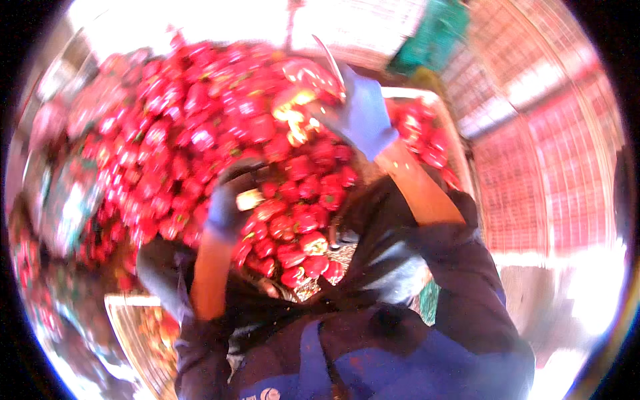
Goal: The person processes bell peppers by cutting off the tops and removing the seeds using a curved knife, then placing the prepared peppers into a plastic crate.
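Observation:
A big heap of red bell peppers (193,127) lies in front of me and reaches down between my knees. My right hand (363,113), in a blue and dark glove, is over the heap's right side, closed on what looks like a knife (327,59) with its thin blade pointing up and away. Close to its fingers are pale yellow cut pepper pieces (295,119), smeared by motion. Lower and to the left, my gloved left hand (230,203) is curled above the peppers. A small pale block-like piece (250,199) shows at its fingers; its kind is unclear.
A pale-rimmed crate (460,150) with red peppers stands beyond my right forearm. Another pale-rimmed crate (123,320), holding reddish-orange bits, is at lower left. Filled net sacks (70,207) line the left side. Red latticed crates (540,167) rise at right, near green netting (437,33).

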Tool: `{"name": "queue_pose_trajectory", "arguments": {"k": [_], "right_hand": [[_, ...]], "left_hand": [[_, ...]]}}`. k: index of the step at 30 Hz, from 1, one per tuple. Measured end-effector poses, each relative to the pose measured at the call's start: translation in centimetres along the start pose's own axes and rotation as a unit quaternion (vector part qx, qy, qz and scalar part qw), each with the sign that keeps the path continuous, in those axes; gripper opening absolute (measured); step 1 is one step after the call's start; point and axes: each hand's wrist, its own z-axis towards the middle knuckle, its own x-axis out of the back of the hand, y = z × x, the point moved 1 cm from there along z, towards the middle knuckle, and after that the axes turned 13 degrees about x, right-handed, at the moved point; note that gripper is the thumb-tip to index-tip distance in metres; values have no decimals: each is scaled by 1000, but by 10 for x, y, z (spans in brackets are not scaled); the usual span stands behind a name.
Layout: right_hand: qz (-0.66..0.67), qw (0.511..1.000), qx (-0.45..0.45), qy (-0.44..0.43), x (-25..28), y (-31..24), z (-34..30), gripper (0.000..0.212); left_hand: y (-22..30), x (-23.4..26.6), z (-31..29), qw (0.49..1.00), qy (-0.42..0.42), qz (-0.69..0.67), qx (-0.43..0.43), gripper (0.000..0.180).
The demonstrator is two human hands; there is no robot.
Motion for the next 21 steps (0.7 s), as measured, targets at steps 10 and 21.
{"name": "queue_pose_trajectory", "arguments": {"k": [10,21], "right_hand": [[-343,904,-237,-88,240,60,-194,62],[-30,888,-424,-174,169,47,-327,34]], "left_hand": [[18,33,3,987,80,116,-71,35],[10,39,4,988,140,56,-24,37]]}}
